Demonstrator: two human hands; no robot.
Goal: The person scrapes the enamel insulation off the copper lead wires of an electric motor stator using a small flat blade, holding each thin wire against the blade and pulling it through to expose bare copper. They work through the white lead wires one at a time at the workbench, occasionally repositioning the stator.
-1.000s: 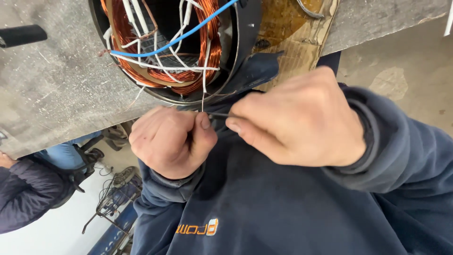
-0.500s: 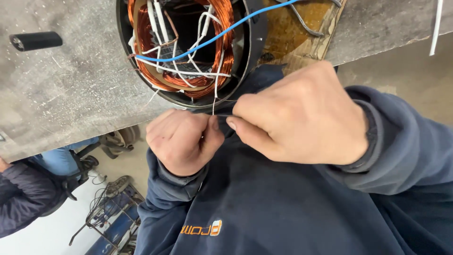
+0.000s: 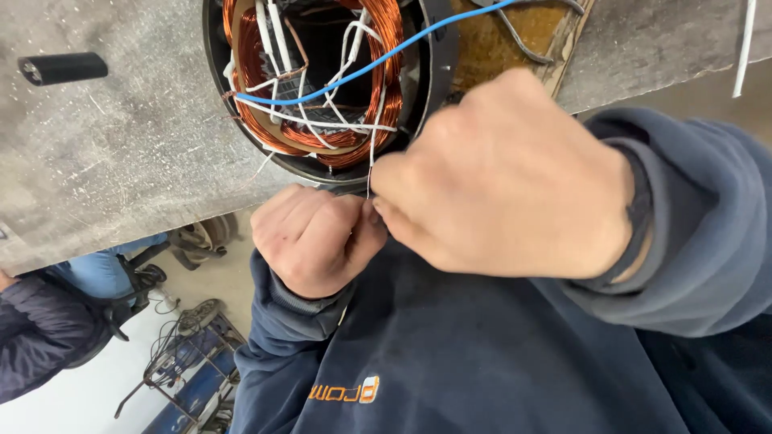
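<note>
Copper-coloured wire coils [image 3: 273, 120] fill the round dark metal motor housing [image 3: 438, 72] at the upper middle of the frame, laced with white cord and crossed by a blue insulated wire [image 3: 378, 60]. The housing sits on a scratched grey workbench [image 3: 121, 161] that spans the top of the frame. A thin white string [image 3: 371, 153] drops from the coils to the two hands just below the housing's lower edge. The left hand [image 3: 314, 237], at the centre of the frame, is curled into a loose fist, its fingertips pressed against those of the right hand [image 3: 507, 177], which is also closed, thumb and forefinger pinching the lower end of the string where the hands meet. Both wrists come out of dark blue sweatshirt sleeves [image 3: 691, 241]. A short black cylindrical handle [image 3: 63, 68] lies on the bench at the upper left. At the lower left, another person's dark padded sleeve [image 3: 40, 337] shows beside a blue metal frame [image 3: 189, 386] on the floor.
</note>
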